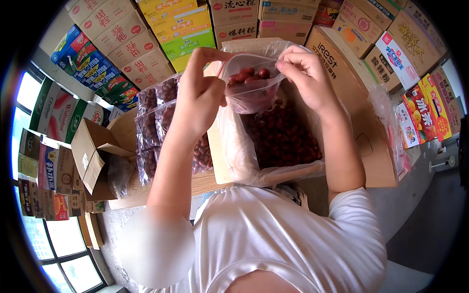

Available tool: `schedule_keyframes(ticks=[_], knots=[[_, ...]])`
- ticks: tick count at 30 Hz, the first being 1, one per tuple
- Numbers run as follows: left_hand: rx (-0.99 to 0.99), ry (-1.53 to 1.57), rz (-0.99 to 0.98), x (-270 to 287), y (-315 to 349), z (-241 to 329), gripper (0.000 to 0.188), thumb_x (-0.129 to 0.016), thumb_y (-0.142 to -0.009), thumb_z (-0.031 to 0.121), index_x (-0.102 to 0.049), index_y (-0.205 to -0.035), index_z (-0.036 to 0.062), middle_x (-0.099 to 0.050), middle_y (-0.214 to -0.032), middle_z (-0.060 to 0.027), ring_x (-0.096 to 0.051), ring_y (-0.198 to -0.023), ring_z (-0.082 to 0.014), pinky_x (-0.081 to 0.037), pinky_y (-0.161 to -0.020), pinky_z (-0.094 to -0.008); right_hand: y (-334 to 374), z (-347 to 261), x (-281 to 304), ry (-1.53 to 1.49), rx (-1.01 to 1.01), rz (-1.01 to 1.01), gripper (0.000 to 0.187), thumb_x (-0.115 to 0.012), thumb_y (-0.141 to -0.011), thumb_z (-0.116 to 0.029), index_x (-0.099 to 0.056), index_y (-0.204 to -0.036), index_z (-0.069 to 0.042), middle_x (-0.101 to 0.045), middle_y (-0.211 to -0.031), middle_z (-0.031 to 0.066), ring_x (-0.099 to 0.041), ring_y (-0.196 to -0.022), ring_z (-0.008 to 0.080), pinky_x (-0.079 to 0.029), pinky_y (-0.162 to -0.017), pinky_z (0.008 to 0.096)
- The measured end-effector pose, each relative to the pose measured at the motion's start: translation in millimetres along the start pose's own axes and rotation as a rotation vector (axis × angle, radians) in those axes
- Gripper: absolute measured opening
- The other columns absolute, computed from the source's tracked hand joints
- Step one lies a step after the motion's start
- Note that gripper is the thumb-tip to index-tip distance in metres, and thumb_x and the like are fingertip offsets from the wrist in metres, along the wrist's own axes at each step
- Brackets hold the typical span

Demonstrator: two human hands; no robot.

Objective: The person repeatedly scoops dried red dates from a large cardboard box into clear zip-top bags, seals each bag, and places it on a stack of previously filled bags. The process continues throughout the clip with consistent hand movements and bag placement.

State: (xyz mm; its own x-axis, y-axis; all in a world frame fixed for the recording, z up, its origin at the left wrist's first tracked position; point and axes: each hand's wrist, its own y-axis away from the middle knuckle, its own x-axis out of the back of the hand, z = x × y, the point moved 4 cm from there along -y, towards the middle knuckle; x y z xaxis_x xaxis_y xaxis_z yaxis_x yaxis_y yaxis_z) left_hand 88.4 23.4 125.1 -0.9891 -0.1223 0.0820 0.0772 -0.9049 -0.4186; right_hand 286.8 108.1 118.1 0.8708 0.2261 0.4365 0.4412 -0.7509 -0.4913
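Two bare hands holding a clear plastic bag [251, 100] of dark red fruits [246, 75], seen from above. The left hand [201, 88], fingers bent, grips the bag's left upper corner; the right hand [307, 78] pinches the right upper corner between thumb and fingers. The bag's mouth lies toward the upper edge of the view, its rim stretched crosswise from hand to hand; the rounded closed end points toward the person's body. Width and depth appear nearly equal, so which is the long axis cannot be told. The bag is located over the far part of a carton [221, 158], whose plastic liner [238, 151] surrounds a mass of loose red fruits [283, 139]. To the left, filled packs [148, 122] lie in rows on a wooden table [134, 199], near a small open carton [89, 152]; stacked boxes [188, 27] stand behind
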Motion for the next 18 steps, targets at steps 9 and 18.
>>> schedule_keyframes(ticks=[9,18], knots=[[0.147,-0.152,0.014,21.3,10.7,-33.4,0.042,-0.040,-0.080,-0.011,-0.048,-0.120,-0.0014,-0.057,-0.125,-0.0118,-0.051,-0.060,-0.0048,-0.044,-0.054,-0.0206,4.0,47.0,-34.8,-0.266,-0.206,-0.220,0.031,-0.079,-0.081,-0.024,-0.064,-0.095,-0.001,-0.062,-0.104,0.0040,-0.061,-0.095,0.0156,-0.047,-0.087,0.0323],[0.065,0.100,0.045,24.4,11.7,-44.6,0.037,-0.058,-0.085,-0.003,-0.048,-0.121,-0.0006,-0.056,-0.109,-0.0089,-0.055,-0.069,-0.0077,-0.044,-0.060,-0.0233,32.0,70.1,-101.2,-0.473,0.048,-0.319,0.085,-0.091,-0.060,-0.018,-0.049,-0.133,-0.005,-0.057,-0.127,0.0074,-0.052,-0.121,0.0188,-0.038,-0.106,0.0355]])
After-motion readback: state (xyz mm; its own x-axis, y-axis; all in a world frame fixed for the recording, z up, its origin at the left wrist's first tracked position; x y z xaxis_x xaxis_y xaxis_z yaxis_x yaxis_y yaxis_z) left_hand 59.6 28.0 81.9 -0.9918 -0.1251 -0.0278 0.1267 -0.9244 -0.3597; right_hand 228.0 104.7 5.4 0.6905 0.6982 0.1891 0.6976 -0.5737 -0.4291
